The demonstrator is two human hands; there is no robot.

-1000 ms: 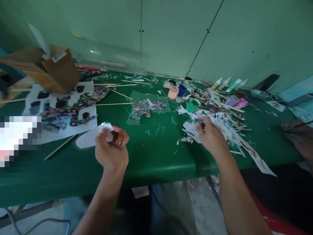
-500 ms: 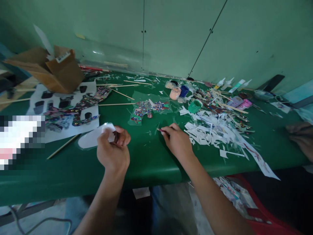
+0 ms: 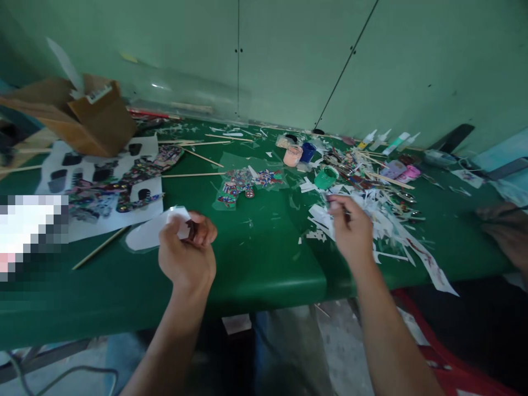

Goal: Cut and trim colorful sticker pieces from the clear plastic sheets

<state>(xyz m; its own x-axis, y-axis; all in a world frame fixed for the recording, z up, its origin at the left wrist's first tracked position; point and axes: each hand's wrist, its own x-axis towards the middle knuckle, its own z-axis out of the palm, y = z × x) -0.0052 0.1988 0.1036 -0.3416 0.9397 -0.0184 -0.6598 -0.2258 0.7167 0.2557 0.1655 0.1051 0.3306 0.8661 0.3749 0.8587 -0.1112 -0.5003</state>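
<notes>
My left hand (image 3: pixel 187 247) is closed on a white paper cutout (image 3: pixel 144 234) with a rounded end and a clear plastic margin, held above the near left of the table. Over the front of the white paper scraps (image 3: pixel 324 217) hovers my right hand (image 3: pixel 352 225), thumb and fingers pinched together. A small dark reddish bit shows at its fingertips, too small and blurred to name. Beyond my hands, colourful patterned cutouts (image 3: pixel 241 184) lie on a clear plastic sheet. Just past my right fingertips stands an open jar of green paint (image 3: pixel 325 177).
At the left, a cardboard box (image 3: pixel 103 124) stands on a printed sheet (image 3: pixel 144 217); a wooden stick (image 3: pixel 101 247) lies nearby. Peach (image 3: pixel 292 156) and blue (image 3: pixel 307 153) paint jars stand farther back. Another person's hand (image 3: pixel 505 228) rests at the right edge.
My right hand has moved right, from the bare green tabletop to the paper scraps. My left hand keeps its hold on the cutout. The view has shifted slightly.
</notes>
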